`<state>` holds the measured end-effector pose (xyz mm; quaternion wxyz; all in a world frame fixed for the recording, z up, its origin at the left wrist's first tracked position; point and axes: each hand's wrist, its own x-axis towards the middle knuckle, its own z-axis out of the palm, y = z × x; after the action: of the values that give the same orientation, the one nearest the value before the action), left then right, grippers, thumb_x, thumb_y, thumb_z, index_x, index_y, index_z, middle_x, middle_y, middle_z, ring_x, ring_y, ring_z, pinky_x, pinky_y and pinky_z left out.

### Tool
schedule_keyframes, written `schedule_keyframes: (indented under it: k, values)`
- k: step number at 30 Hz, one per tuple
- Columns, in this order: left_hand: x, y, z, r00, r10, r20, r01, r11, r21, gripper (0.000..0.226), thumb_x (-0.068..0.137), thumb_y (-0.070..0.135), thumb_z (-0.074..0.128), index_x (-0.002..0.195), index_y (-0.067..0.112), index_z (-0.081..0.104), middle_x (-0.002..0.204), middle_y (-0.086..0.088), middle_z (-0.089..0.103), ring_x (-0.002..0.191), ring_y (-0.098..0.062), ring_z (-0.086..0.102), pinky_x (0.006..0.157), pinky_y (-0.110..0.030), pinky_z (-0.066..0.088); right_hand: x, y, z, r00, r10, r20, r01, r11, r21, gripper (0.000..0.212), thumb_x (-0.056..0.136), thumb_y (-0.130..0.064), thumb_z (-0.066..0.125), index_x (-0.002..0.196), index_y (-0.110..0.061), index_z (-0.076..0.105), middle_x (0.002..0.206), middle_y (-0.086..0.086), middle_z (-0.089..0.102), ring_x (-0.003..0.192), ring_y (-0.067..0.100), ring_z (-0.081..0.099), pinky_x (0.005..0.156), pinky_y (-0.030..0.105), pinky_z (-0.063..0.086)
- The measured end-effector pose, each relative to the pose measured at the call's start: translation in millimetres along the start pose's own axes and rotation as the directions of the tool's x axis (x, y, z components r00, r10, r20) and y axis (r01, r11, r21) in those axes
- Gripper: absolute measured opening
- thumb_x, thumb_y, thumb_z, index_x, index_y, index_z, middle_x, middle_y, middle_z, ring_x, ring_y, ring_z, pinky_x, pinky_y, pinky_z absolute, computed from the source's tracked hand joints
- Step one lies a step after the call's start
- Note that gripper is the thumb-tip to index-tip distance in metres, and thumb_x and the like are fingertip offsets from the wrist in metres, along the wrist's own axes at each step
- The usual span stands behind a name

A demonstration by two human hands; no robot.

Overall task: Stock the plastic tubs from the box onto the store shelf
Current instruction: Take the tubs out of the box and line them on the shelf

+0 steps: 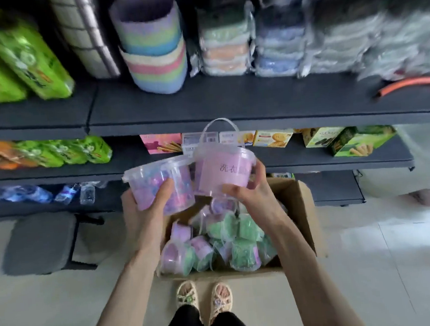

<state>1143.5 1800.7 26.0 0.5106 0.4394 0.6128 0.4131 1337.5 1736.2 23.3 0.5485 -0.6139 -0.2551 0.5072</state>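
Green plastic packets (20, 62) and stacked pastel striped baskets (156, 46) stand on the dark grey store shelf (204, 104). Over the open brown cardboard box (299, 207) of tubs, the left hand (145, 207) grips a clear lidded tub of purple pieces (159, 185), leaning lid-left. Beside it, the right hand (252, 188) curls its fingers round an upright pink lidded tub (220, 172), handle up.
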Motion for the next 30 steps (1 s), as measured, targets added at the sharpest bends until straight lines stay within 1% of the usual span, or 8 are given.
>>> schedule_keyframes:
  k: [3, 5, 8, 13, 17, 21, 24, 30]
  values:
    - [7, 66, -4, 0.983, 0.185, 0.011, -0.183, 0.978, -0.099, 0.073, 0.048, 0.066, 0.074, 0.107, 0.027, 0.056, 0.102, 0.011, 0.065, 0.082, 0.012, 0.06, 0.063, -0.002, 0.043, 2, -75, 12, 0.982, -0.182, 0.057, 0.186, 0.981, -0.058, 0.097, 0.057, -0.023, 0.083, 0.137, -0.03, 0.028, 0.117, 0.004, 0.061, 0.097, 0.01, 0.066, 0.071, 0.021, 0.054]
    - [15, 110, -7, 0.952, 0.307, 0.003, -0.302, 0.936, -0.182, 0.093, 0.051, 0.059, 0.078, 0.129, 0.022, 0.045, 0.112, 0.012, 0.062, 0.093, 0.01, 0.06, 0.07, -0.004, 0.046, 4, -126, 19, 0.95, -0.301, 0.085, 0.307, 0.948, -0.08, 0.098, 0.057, -0.023, 0.084, 0.137, -0.03, 0.027, 0.121, 0.004, 0.058, 0.099, 0.009, 0.064, 0.071, 0.019, 0.054]
    - [26, 173, -11, 0.867, 0.498, 0.0, -0.483, 0.84, -0.249, 0.104, 0.058, 0.057, 0.079, 0.142, 0.04, 0.021, 0.124, 0.023, 0.052, 0.11, 0.011, 0.053, 0.084, -0.011, 0.047, 11, -195, 31, 0.869, -0.486, 0.094, 0.493, 0.865, -0.089, 0.101, 0.059, -0.016, 0.083, 0.14, -0.027, 0.024, 0.117, -0.001, 0.058, 0.094, 0.0, 0.065, 0.068, 0.014, 0.052]
    - [59, 264, -15, 0.701, 0.713, -0.018, -0.697, 0.679, -0.229, 0.093, 0.061, 0.056, 0.079, 0.137, 0.042, 0.028, 0.138, 0.008, 0.046, 0.122, -0.005, 0.05, 0.098, -0.03, 0.046, 29, -286, 51, 0.737, -0.666, 0.113, 0.676, 0.728, -0.115, 0.115, 0.058, -0.01, 0.084, 0.145, -0.028, 0.011, 0.112, -0.014, 0.058, 0.093, -0.008, 0.063, 0.068, 0.009, 0.05]
    - [100, 310, -16, 0.636, 0.771, -0.01, -0.761, 0.626, -0.171, 0.091, 0.056, 0.057, 0.081, 0.129, 0.041, 0.029, 0.125, 0.009, 0.055, 0.113, -0.005, 0.056, 0.093, -0.037, 0.049, 56, -329, 68, 0.7, -0.708, 0.09, 0.71, 0.68, -0.183, 0.113, 0.055, -0.019, 0.089, 0.141, -0.027, 0.017, 0.122, -0.008, 0.056, 0.104, -0.003, 0.061, 0.079, 0.014, 0.051]
    - [148, 338, -17, 0.57, 0.82, 0.044, -0.817, 0.572, -0.069, 0.086, 0.052, 0.055, 0.083, 0.118, 0.042, 0.029, 0.119, 0.011, 0.051, 0.109, -0.005, 0.054, 0.081, -0.013, 0.045, 89, -346, 90, 0.681, -0.729, 0.071, 0.712, 0.636, -0.297, 0.116, 0.051, -0.032, 0.086, 0.134, -0.053, 0.008, 0.141, -0.002, 0.039, 0.125, 0.011, 0.047, 0.099, 0.023, 0.046]
    - [184, 350, -15, 0.545, 0.826, 0.142, -0.833, 0.553, -0.021, 0.088, 0.051, 0.044, 0.087, 0.117, 0.043, 0.028, 0.12, 0.01, 0.045, 0.107, 0.001, 0.049, 0.074, -0.003, 0.04, 118, -348, 103, 0.723, -0.69, 0.029, 0.643, 0.657, -0.393, 0.125, 0.048, -0.037, 0.088, 0.143, -0.035, 0.007, 0.14, 0.002, 0.038, 0.124, 0.019, 0.045, 0.102, 0.032, 0.042]
    - [240, 349, -22, 0.611, 0.697, 0.375, -0.776, 0.621, 0.111, 0.094, 0.06, 0.04, 0.084, 0.135, 0.039, 0.027, 0.127, 0.026, 0.044, 0.12, -0.005, 0.042, 0.087, -0.013, 0.037, 159, -343, 112, 0.744, -0.665, -0.061, 0.542, 0.655, -0.527, 0.123, 0.052, -0.034, 0.092, 0.143, -0.023, 0.009, 0.129, -0.002, 0.016, 0.118, 0.016, 0.028, 0.096, 0.025, 0.031]
